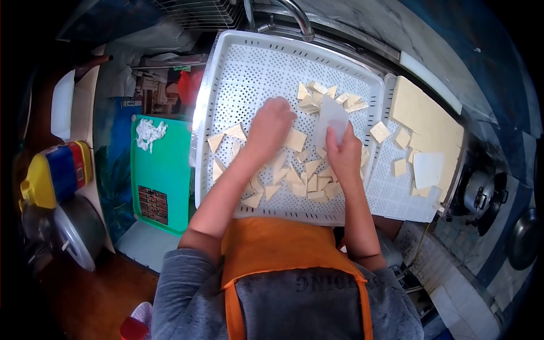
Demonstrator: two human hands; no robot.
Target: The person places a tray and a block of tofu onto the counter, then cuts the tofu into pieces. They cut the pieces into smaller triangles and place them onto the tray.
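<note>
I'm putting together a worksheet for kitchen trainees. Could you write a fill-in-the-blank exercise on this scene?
1. The person grips a thin white sheet in the ____ hand.
2. Pale cut pieces lie in a perforated tray coloured ____.
3. A crumpled white wad lies on a surface coloured ____.
4. The apron's broad band is ____.

Missing words: right; white; green; orange.

Below the bare right hand (343, 152), dark block lettering (331, 282) is crossing the orange-and-grey fabric apron (294, 303), too faint to read surely

left hand (273, 122): over tray (243, 68) | right hand (345, 154): holding white sheet (332, 116) | pale pieces (312, 166)
</note>
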